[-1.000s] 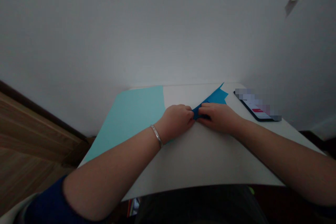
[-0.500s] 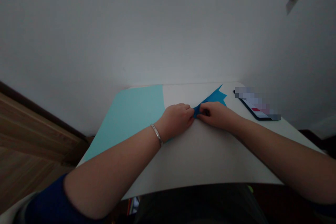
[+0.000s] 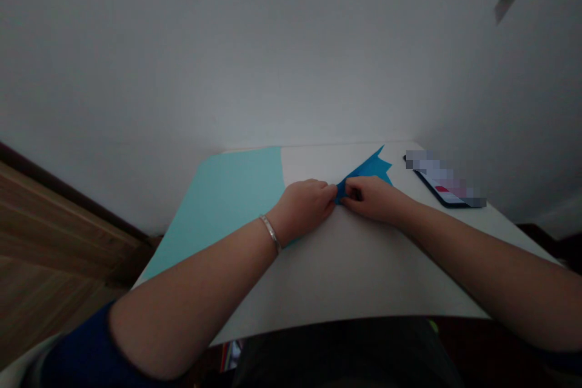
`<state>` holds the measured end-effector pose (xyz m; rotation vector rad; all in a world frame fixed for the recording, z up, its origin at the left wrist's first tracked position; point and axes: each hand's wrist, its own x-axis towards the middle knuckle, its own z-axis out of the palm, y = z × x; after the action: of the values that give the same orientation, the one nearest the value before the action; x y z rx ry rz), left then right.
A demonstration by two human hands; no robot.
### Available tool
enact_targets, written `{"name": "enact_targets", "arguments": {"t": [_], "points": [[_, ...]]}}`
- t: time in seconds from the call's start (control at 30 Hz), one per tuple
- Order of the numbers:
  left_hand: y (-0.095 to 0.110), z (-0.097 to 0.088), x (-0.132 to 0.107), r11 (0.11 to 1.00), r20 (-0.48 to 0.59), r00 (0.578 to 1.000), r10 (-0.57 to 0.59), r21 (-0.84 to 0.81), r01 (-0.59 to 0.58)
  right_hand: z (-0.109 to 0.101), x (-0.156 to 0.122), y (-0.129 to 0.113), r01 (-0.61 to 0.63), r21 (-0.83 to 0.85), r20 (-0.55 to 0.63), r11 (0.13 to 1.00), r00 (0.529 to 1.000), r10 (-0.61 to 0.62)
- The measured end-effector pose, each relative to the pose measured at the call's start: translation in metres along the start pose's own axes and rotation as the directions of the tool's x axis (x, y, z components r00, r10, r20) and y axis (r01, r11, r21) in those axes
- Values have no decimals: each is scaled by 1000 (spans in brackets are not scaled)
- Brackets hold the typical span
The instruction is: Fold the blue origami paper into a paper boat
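A folded sheet of blue paper lies on the white table, its pointed, jagged end toward the back right. My left hand, with a silver bangle at the wrist, pinches the paper's near-left end. Close beside it, my right hand has thumb and forefinger closed on the paper near the same end. The fingers of both hands almost meet there. Both hands cover part of the paper, so its whole shape is hidden.
A light teal sheet covers the left part of the white table. A phone lies at the right. The wall rises behind the back edge. Wooden furniture stands at left.
Almost nothing differs. Both hands keep their grip on the blue paper, and the paper's back edge has opened out very slightly.
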<state>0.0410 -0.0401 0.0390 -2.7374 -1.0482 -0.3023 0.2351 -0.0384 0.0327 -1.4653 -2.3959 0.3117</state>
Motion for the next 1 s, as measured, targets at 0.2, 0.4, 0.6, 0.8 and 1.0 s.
{"name": "enact_targets", "arguments": {"t": [0.2,0.4,0.6,0.8,1.0], "points": [[0,-3,0,999,28,999,32,17,-33,0,0,0,-19,-20,-2,1000,1000,19],[-2,-4,0,997,45,996,79,-6,-78,-2,0,-3,-61,-23,6,998,998,62],[-3,-5,0,992,71,990,124,16,-125,-3,0,-3,-59,-39,-5,998,998,58],[1,-9,0,990,78,988,132,43,-136,-3,-1,-3,-74,-48,1,996,997,74],[2,-8,0,989,84,988,129,56,-134,-3,-4,-5,-18,-99,-51,995,999,13]]}}
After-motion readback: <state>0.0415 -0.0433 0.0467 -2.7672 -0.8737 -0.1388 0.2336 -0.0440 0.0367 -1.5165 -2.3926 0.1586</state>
